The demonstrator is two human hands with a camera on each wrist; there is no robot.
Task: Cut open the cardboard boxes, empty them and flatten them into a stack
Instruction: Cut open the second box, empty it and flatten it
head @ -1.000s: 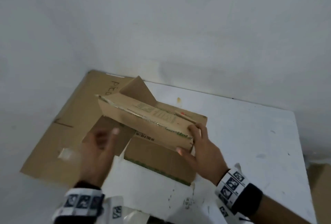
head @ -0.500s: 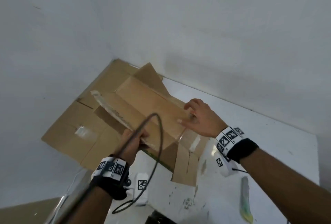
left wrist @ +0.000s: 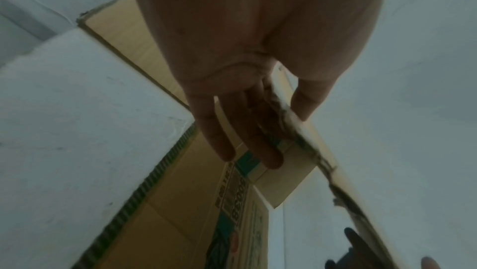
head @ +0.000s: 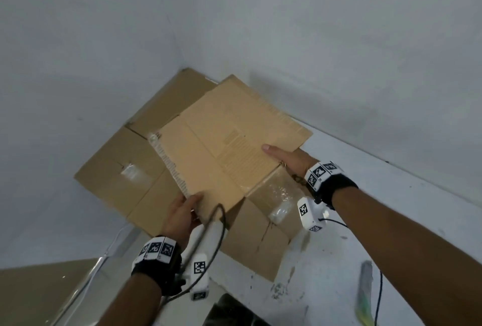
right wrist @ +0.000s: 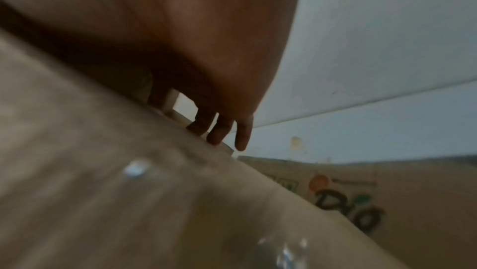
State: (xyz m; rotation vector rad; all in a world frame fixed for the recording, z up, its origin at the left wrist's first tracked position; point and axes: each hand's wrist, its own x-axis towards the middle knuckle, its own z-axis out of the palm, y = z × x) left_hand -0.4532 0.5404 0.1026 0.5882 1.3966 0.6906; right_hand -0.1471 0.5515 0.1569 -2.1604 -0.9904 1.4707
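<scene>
A flattened brown cardboard box [head: 229, 143] hangs almost level over a stack of flattened boxes [head: 117, 171] in the table's far left corner. My left hand [head: 190, 200] pinches its near corner, thumb on top and fingers underneath; the left wrist view shows the torn edge [left wrist: 304, 130] between thumb and fingers. At its right edge my right hand [head: 276, 153] holds it, thumb lying on top, the fingers hidden below. The right wrist view is blurred; fingers [right wrist: 222, 130] lie against cardboard.
A taped flat box [head: 263, 234] lies beneath, reaching toward me on the white table [head: 378, 221]. A green-yellow tool [head: 363, 291] lies at the near right. Walls meet close behind the stack. A dark object [head: 234, 312] sits at the near edge.
The box, held half folded on edge a second ago, now lies spread flat between both hands. My left hand has taken its near corner; my right hand shifted to its right edge.
</scene>
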